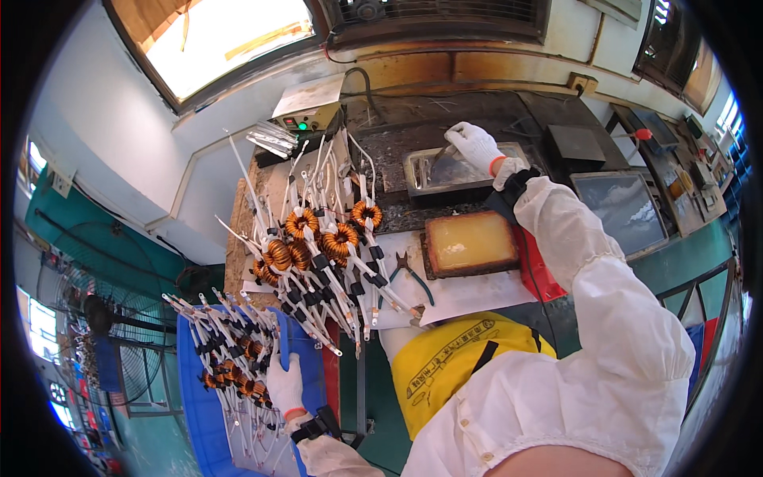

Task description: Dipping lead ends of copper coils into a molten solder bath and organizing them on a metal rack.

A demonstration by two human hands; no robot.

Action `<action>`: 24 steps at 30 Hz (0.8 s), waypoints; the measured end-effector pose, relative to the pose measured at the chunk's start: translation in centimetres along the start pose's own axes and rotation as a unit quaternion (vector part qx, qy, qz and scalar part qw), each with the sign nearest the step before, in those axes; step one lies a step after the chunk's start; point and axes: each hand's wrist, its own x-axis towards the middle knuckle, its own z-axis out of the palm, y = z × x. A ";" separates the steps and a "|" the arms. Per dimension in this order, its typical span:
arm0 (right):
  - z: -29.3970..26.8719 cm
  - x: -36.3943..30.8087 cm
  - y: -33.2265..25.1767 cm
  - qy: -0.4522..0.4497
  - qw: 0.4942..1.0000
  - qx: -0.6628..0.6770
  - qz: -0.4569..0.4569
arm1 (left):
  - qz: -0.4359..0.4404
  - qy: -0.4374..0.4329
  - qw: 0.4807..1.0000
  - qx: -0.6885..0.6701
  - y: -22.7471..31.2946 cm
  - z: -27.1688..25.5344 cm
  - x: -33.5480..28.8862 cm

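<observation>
My right hand (477,148), in a white glove, is over a rectangular metal pot (465,180) with a silvery, shiny surface. Its fingers are closed on a thin flat strip (436,165) that reaches down to this surface. Low at the left, my gloved left hand (284,387) grips the rim of a blue plastic bin (195,397). Inside the bin lie several copper-wound ring coils (230,374) with white-sleeved leads. More such coils (339,238) are heaped on the bench beside the metal pot, their leads pointing many ways.
A tray of yellowish, waxy material (470,243) stands before the metal pot. Blue-handled pliers (410,278) lie on white paper near the coils. A control box (306,118) with a green light sits behind. A large fan (99,314) is at the left.
</observation>
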 end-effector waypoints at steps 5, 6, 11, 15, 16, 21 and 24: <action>-2.1 -0.3 0.7 0.005 0.998 -0.058 -0.012 | -0.013 -0.016 1.000 -0.005 0.5 -0.5 -0.3; -2.6 -0.4 1.1 0.003 0.998 -0.054 -0.014 | -0.010 -0.018 1.000 -0.005 0.5 -0.4 -0.3; -5.1 -0.7 2.6 0.018 0.996 -0.085 -0.032 | -0.010 -0.006 1.000 -0.005 0.3 -0.3 -0.4; -7.3 -0.9 4.2 0.026 0.998 -0.061 -0.013 | -0.020 -0.012 1.000 0.001 0.8 -0.5 -0.4; -7.9 -0.9 4.3 0.028 0.998 -0.061 -0.011 | -0.022 -0.012 1.000 0.001 0.7 -0.4 -0.4; -10.6 -1.5 4.8 0.012 0.997 -0.058 0.047 | -0.023 -0.012 1.000 -0.009 0.3 -0.3 -0.3; -12.2 -1.9 6.3 0.029 0.997 -0.056 0.039 | -0.027 -0.015 1.000 0.000 0.8 -0.4 -0.4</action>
